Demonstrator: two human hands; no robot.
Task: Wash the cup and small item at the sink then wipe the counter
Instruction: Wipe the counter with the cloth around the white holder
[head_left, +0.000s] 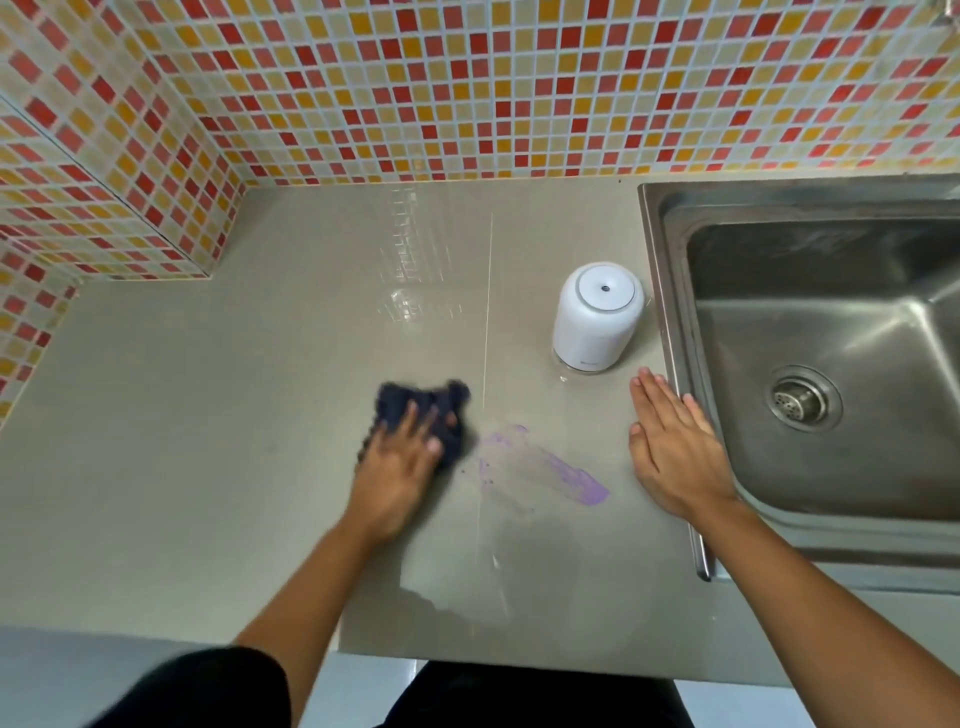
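Observation:
My left hand (397, 467) presses a dark blue cloth (431, 408) onto the grey counter (208, 415), fingers spread over it. Just right of the cloth lies a purple smear (566, 475) on the counter, with a wet sheen below it. My right hand (675, 447) rests flat and open on the counter beside the sink's left rim. A white cup-shaped item (597, 317) stands upside down on the counter, beyond my right hand, close to the sink (675, 322). The cloth and left hand are blurred.
The steel sink basin has a round drain (802, 399) and holds nothing that I can see. A mosaic tile wall (467, 88) borders the counter at the back and left. The counter's front edge (519, 657) runs near my body.

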